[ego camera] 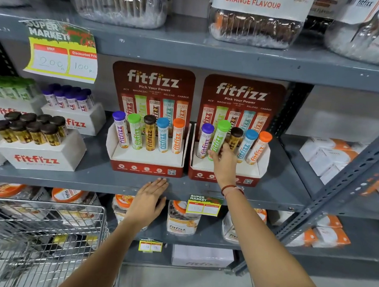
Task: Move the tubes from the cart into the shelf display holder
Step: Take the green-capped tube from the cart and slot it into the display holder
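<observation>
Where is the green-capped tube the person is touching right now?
In the head view, right of centre: the green-capped tube stands tilted in the right-hand display holder, between the purple-capped tube and brown-capped tube, with the right hand on it.

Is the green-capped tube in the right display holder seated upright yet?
No: green-capped tube leans, gripped by right hand; neighbours lean similarly.

Green-capped tube (218, 140) base hidden behind right hand (224, 162), cart (41, 234) cropped at left edge, lower price tags (150, 246) illegible, top-shelf jars (255, 25) cut off.

Two display holders (147, 163) (224, 171) sit side by side on the shelf (93, 177). Five tubes (149, 133) stand in each. The cart (41, 234) stands below, at left.
</observation>
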Demonstrator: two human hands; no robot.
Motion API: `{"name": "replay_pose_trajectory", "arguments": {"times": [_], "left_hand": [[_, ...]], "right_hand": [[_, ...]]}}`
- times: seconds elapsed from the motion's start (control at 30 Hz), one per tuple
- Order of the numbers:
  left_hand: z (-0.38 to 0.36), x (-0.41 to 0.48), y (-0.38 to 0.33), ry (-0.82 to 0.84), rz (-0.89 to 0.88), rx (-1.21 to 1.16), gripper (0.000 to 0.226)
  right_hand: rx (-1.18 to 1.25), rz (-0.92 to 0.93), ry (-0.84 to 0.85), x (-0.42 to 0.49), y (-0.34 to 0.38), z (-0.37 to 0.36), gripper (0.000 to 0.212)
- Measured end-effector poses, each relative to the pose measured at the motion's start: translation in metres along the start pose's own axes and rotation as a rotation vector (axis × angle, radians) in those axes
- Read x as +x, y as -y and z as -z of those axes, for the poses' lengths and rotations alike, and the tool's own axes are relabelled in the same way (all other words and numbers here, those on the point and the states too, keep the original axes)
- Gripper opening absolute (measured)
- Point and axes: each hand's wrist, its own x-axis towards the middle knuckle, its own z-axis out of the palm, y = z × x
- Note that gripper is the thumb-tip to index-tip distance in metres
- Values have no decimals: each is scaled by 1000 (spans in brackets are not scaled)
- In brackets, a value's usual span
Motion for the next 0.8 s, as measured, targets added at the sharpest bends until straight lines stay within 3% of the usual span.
{"name": "replay_pose_trajectory", "arguments": {"times": [0.6, 0.8], "left_hand": [[-2, -1, 0, -1, 7, 6, 49], [-4, -2, 2, 4, 11, 7, 49]], "right_hand": [[-51, -105, 63, 2, 7, -8, 19], [-11, -122, 35, -5, 3, -12, 28]]}}
